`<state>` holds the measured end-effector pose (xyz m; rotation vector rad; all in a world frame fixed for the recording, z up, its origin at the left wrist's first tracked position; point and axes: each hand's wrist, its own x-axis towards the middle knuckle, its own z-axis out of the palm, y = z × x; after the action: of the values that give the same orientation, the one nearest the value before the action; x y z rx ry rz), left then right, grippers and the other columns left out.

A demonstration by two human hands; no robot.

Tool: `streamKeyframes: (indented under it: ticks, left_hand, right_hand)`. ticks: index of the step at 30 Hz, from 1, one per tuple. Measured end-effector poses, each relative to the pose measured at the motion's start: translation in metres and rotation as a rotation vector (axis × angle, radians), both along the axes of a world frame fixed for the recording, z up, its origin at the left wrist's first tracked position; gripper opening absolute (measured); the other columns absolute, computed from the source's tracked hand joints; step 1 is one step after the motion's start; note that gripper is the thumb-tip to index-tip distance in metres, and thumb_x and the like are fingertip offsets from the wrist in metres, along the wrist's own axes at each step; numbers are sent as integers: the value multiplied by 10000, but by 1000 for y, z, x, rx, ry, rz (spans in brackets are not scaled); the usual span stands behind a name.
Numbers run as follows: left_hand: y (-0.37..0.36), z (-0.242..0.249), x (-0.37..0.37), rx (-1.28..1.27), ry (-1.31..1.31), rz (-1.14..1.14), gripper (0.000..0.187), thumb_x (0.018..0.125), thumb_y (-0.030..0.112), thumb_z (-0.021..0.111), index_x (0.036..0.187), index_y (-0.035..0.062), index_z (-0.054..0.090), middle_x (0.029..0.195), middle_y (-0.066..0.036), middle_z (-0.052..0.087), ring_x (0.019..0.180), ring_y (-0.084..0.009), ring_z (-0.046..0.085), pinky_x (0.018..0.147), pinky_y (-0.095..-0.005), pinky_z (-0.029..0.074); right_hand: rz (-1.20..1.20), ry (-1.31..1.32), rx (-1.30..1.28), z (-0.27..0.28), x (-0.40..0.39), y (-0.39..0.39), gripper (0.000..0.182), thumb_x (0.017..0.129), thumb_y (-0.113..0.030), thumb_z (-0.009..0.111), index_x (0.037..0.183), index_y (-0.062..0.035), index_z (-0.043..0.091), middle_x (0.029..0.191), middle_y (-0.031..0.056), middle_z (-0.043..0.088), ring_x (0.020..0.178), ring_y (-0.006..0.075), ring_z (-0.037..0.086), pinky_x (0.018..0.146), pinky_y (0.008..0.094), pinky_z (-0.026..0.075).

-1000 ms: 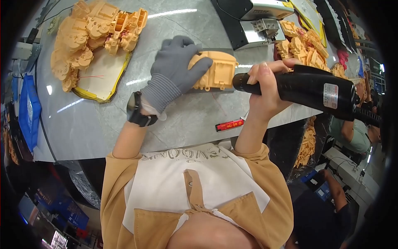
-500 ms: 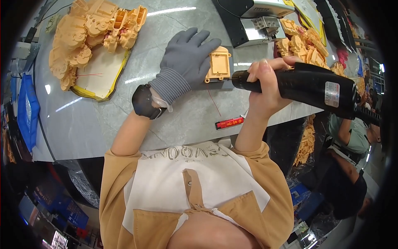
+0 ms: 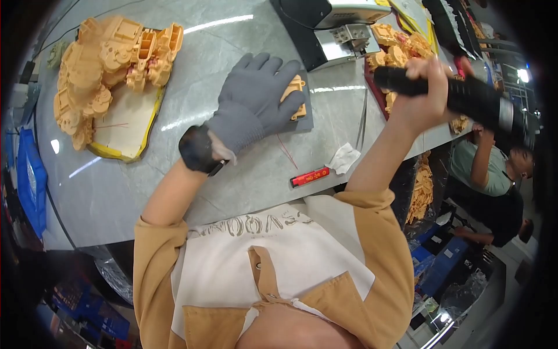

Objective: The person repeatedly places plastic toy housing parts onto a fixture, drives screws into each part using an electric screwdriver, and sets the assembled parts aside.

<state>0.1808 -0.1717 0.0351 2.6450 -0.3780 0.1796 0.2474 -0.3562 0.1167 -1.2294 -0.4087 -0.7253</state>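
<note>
My left hand (image 3: 253,104), in a grey glove, curls over an orange plastic housing (image 3: 298,96). Its thumb and index finger lie around the part, hiding much of it. Beneath the housing is a dark grey block (image 3: 304,123) on the table. My bare right hand (image 3: 427,96) is wrapped around a black electric screwdriver (image 3: 401,81), raised at the right and blurred by motion. The tool points left, well apart from the housing.
Orange parts (image 3: 96,70) are heaped on a yellow-edged tray (image 3: 139,152) at left; more parts (image 3: 401,43) sit at right. A metal-fronted machine (image 3: 343,43) stands behind. A red marker-like stick (image 3: 310,177), white paper (image 3: 344,158) and tweezers (image 3: 362,119) lie near the front edge. A co-worker (image 3: 488,168) sits at right.
My right hand has swung the screwdriver away to the right, off the housing. My left hand now covers more of the housing. Paper and tweezers have come into view.
</note>
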Motion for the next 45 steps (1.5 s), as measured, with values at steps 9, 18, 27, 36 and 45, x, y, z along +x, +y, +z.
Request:
streamKeyframes:
  ticks: [9,18,27,36,45]
  left_hand:
    - [26,-25,-48,-370,-53,47,658,675,383,712,1192,52,474,1164,-172,500,1062,-336,493,951,-419,365]
    - [29,-45,-53,-497,-152,76,711,591,357,779,1182,93,485,1094,-110,545,1045,-285,504,961,-424,372]
    - [39,-52,-48,-514,-161,-12,756,552,262,800,1209,129,451,1121,-71,540,1040,-256,507,975,-417,368]
    - [40,-51,-48,-526,-148,0,736,545,235,805,1190,132,465,1113,-82,534,1036,-251,510,967,-395,375]
    - [41,-54,-51,-522,-116,5,731,577,280,790,1210,157,446,1119,-61,529,1068,-237,499,1002,-435,339]
  right_hand:
    - [-92,69,-158,-15,56,20,352,721,84,558,1052,26,451,594,47,509,461,111,491,488,222,415]
    - [339,169,-11,-11,-53,28,514,737,81,499,1180,-6,252,588,74,495,449,153,462,509,317,442]
    - [337,248,-121,-9,-79,58,497,736,31,531,1140,-27,248,565,58,463,464,153,462,486,306,440]
    - [299,240,-179,-23,-76,60,494,709,60,575,1106,-8,291,592,72,527,475,143,494,497,276,459]
    - [300,216,-178,-24,-75,62,491,700,77,597,1087,-11,308,592,80,543,473,135,498,496,255,455]
